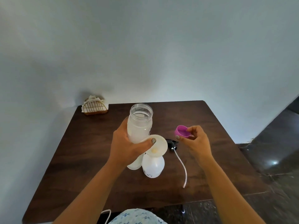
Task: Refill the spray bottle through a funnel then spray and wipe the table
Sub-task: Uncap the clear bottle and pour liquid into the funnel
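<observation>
Past the floral clothing (135, 215) at the table's (77, 167) near edge, the left hand (127, 146) grips an uncapped bottle (140, 125). The right hand (195, 141) pinches its purple cap (182, 130). Mid-table, the spray bottle (153, 165) carries the funnel (159, 146), with its sprayer head (172, 143) lying beside it. Pouring, spraying and wiping seem still to come.

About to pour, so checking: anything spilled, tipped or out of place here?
Nothing stands out. The funnel sits in the upright spray bottle, its trigger head with tube lies beside it on the table, and no spill shows.
</observation>
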